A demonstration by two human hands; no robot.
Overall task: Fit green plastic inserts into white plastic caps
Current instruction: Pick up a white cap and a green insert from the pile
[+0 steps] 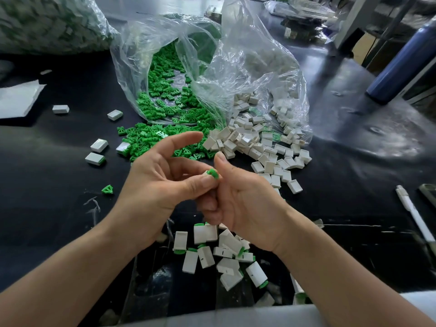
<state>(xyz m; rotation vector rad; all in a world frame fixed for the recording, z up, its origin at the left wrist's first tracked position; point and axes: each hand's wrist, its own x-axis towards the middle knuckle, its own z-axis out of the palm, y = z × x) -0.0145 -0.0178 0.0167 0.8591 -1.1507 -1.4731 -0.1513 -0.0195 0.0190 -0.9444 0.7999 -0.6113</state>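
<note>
Both hands meet above the middle of the black table. A green insert (212, 173) sticks out of a white cap, mostly hidden, pinched between them. My left hand (160, 182) pinches it with thumb and fingertips, index finger stretched out. My right hand (240, 197) grips the piece from the right, its fingers curled under. Loose green inserts (165, 100) spill from a clear bag behind. Empty white caps (264, 147) lie in a heap to the right. Below my hands lies a pile of fitted caps (219, 253) with green ends.
Several single caps (99, 145) and one loose insert (107, 190) lie at the left. A white pen (415, 215) rests at the right edge, a dark blue bottle (405, 60) behind it. A large filled bag (47, 22) sits at the back left.
</note>
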